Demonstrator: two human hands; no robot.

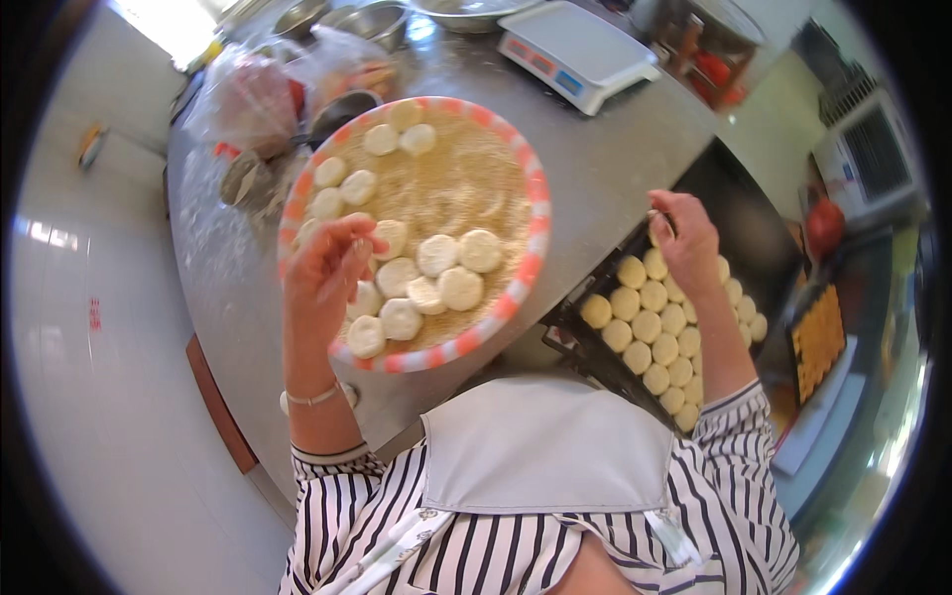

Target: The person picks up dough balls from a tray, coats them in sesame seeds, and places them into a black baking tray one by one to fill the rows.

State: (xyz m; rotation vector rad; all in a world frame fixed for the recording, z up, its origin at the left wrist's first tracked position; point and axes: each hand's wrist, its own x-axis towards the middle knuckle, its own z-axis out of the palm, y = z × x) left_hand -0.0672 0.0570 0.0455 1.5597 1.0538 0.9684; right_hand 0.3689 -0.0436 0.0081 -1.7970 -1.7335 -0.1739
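Observation:
A round basin [541,223] with a red-and-white rim holds a layer of sesame-like seeds [446,175]. Several pale, flat dough rounds [461,288] lie on the seeds, some overlapping at the near side. My left hand [327,260] hovers over the basin's left side, fingers bent and apart, with nothing visible between the fingertips. To the right, a black baking tray [744,201] carries rows of seed-coated dough rounds [645,326]. Above its far left part is my right hand [688,234], thumb and forefinger slightly apart; no piece shows between them. It hides some rounds beneath.
The metal table [595,163] also bears a white digital scale [580,52], plastic bags [249,97], a dark pan [346,111] and metal bowls [375,26]. Flour dusts its left side. At far right stand a tray of browned pastries [818,338] and a white appliance [866,156].

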